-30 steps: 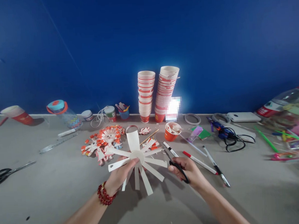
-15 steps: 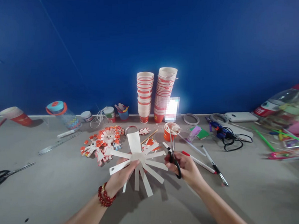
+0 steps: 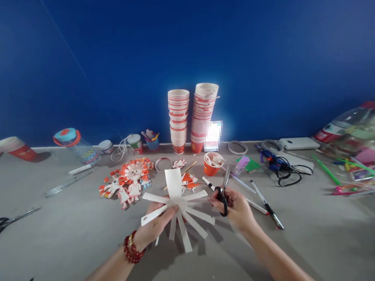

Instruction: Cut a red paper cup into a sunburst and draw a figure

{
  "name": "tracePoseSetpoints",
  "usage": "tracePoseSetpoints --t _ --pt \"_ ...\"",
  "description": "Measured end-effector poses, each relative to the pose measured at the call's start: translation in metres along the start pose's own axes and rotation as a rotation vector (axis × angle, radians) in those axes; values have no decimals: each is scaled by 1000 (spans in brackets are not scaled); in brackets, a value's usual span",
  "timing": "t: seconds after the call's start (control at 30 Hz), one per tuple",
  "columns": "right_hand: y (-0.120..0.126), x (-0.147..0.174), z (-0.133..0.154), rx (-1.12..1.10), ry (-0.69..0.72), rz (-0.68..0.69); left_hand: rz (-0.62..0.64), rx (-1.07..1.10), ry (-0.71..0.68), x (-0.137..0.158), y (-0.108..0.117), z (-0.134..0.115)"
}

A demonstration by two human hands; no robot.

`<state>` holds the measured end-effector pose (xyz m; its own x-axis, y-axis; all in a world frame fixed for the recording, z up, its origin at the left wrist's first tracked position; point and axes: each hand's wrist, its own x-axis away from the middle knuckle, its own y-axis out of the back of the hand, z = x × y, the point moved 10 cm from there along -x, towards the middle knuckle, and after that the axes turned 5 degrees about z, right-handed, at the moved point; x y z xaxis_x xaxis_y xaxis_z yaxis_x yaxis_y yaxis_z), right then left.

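Observation:
My left hand [image 3: 157, 224] grips a paper cup cut into spread strips [image 3: 174, 185], its thumb pressed on the round white base in the middle. One strip, wider than the rest, points up and away from me. To the right, my right hand [image 3: 236, 207] is closed on black-handled scissors [image 3: 222, 199], whose blades point up and stand apart from the strips. Its fingertips are near the ends of the right-hand strips. Behind the cut cup lie orange and white paper scraps [image 3: 189, 181] and several paper animal figures [image 3: 134, 172].
Two tall stacks of paper cups [image 3: 178, 120] stand against the blue wall. An orange cup of scraps [image 3: 211, 166] is in front of them. Pens [image 3: 269, 209], a glue gun [image 3: 278, 164] and bottles [image 3: 340, 124] lie right; a ruler [image 3: 68, 183] and second scissors [image 3: 9, 222] lie left.
The scissors have tilted to the right, and my right hand has shifted slightly right. My left hand with the cut cup has also moved a little right. The whole view has shifted slightly.

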<state>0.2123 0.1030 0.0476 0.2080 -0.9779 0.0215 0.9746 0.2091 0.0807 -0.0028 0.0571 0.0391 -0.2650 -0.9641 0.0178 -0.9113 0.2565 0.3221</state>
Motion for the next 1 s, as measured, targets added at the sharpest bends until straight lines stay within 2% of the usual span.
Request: tracePoseSetpoints --t 0.17,0.4,0.6,0.67,0.7,0.8,0.87,0.93,1.0 --pt "4 -2 -7 -63 -50 -15 -14 36 38 -1 0 9" --pt "-10 2 -17 -296 -129 96 63 317 133 -4 -12 20" --pt "-17 5 -23 -506 -155 77 99 483 221 1 -25 29" --pt "-17 5 -26 -551 -169 78 155 433 207 0 -29 25" --pt "-16 5 -27 -562 -180 75 218 366 157 0 -30 18" --pt "-11 4 -28 -571 -194 56 505 38 -116 6 -35 -14" --pt "-11 3 -25 -572 -187 79 633 -118 -289 15 -29 -27" --pt "-15 4 -23 -552 -202 139 610 -213 -306 13 -9 -25" --pt "-21 5 -23 -514 -228 181 518 -280 -257 6 13 -18"
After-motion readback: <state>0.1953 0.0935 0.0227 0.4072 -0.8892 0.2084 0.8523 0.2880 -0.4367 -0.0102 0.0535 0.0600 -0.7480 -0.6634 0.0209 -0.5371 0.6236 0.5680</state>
